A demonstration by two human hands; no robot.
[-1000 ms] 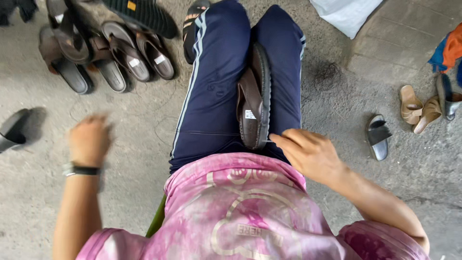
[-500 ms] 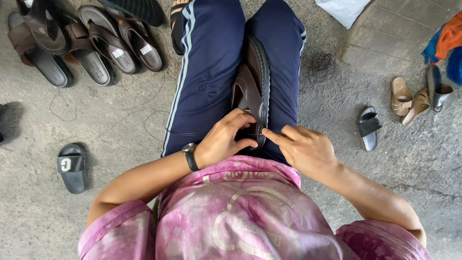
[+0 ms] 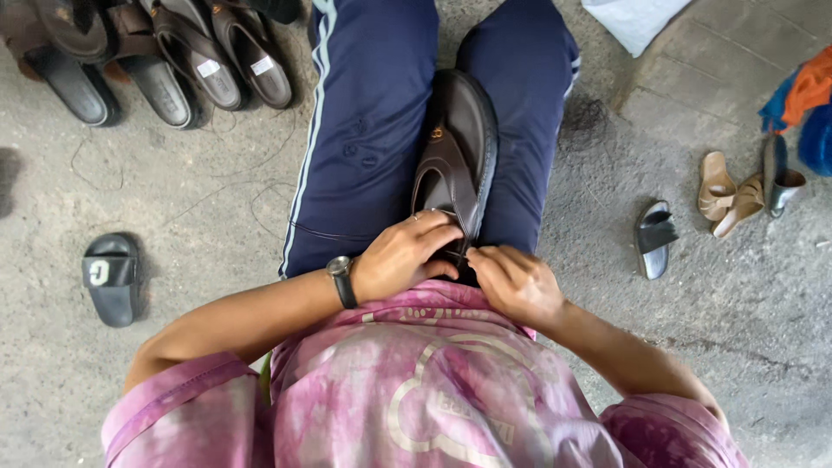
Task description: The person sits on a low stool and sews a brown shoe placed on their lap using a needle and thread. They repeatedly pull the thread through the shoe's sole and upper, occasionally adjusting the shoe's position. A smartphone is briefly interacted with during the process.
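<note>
I see both hands meeting on the dark brown leather sandal with a wide strap (image 3: 457, 160), which lies lengthwise in the lap between the two thighs of the navy track trousers (image 3: 368, 130). My left hand (image 3: 403, 257), with a black wristwatch (image 3: 341, 279) on it, has its grip clenched over the heel end of the sandal, fingers curled onto the strap. My right hand (image 3: 513, 282) sits just beside it, touching the same end; its fingertips are pinched at the sandal's edge, though I cannot tell exactly what they grasp there. The toe of the sandal points away from both grips.

Well to the left of the left grip, a black rubber slide (image 3: 111, 277) lies alone on the grey concrete floor (image 3: 191, 199). Farther ahead and left, a row of brown sandals (image 3: 182, 56) stands side by side. To the right of the right grip lies a small grey slide (image 3: 653, 238), and beyond it tan sandals (image 3: 726, 186) near orange and blue cloth (image 3: 806, 104). A white bag (image 3: 633, 19) sits far ahead. Nothing lies between the hands and the sandal.
</note>
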